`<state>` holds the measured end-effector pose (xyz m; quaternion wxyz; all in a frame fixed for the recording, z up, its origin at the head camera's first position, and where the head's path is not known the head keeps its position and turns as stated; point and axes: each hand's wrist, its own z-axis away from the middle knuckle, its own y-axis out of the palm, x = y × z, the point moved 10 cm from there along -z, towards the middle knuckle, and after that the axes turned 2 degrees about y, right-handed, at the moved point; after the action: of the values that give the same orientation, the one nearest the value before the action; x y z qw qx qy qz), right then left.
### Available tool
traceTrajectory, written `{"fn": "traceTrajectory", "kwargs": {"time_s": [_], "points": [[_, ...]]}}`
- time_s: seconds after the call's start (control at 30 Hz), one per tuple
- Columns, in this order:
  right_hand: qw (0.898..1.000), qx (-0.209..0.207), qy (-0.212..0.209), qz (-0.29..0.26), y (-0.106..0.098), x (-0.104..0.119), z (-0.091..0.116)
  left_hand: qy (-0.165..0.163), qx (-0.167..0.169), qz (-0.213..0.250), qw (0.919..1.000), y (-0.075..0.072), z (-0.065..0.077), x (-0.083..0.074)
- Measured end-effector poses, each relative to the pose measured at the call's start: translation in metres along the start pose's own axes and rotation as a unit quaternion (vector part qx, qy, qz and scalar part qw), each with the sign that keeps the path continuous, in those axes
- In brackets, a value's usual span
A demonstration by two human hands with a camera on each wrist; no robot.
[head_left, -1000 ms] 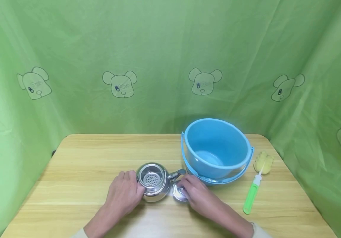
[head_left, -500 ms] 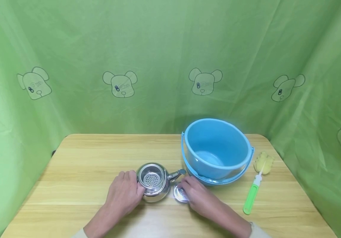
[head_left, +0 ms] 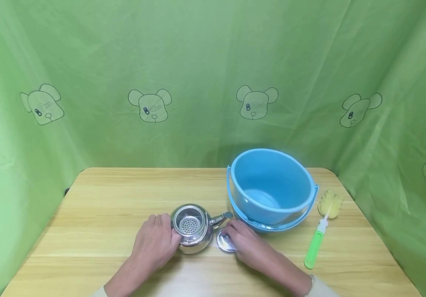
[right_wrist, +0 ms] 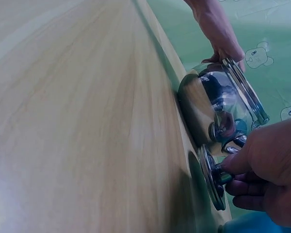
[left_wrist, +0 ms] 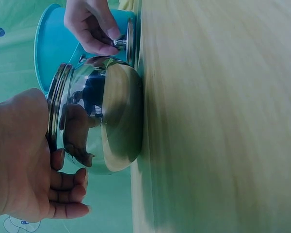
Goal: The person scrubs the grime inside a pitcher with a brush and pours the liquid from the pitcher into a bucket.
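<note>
Teapot (head_left: 193, 238) — left grip (head_left: 156, 240) curled on it | lid (head_left: 224, 242) — right grip (head_left: 245, 240) pinches knob (right_wrist: 223, 176) | curtain lettering (head_left: 156, 108) apparently illegible

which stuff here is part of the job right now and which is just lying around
In the job:
teapot, left grip on the side opposite its spout
lid, off the teapot, knob in the right grip
strainer, sitting inside the teapot

Lying about, untouched, though perhaps meant for later:
blue bucket
sponge brush with green handle
</note>
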<state>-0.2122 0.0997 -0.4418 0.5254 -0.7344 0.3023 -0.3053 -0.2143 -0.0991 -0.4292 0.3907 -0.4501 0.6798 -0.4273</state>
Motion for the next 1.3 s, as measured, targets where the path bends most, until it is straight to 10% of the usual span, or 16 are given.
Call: {"fn": "traceTrajectory", "kwargs": {"time_s": [1.3], "points": [[1.000, -0.014, -0.007, 0.002, 0.012, -0.005, -0.009, -0.003, 0.006, -0.003, 1.0000, 0.000, 0.001, 0.001]]}}
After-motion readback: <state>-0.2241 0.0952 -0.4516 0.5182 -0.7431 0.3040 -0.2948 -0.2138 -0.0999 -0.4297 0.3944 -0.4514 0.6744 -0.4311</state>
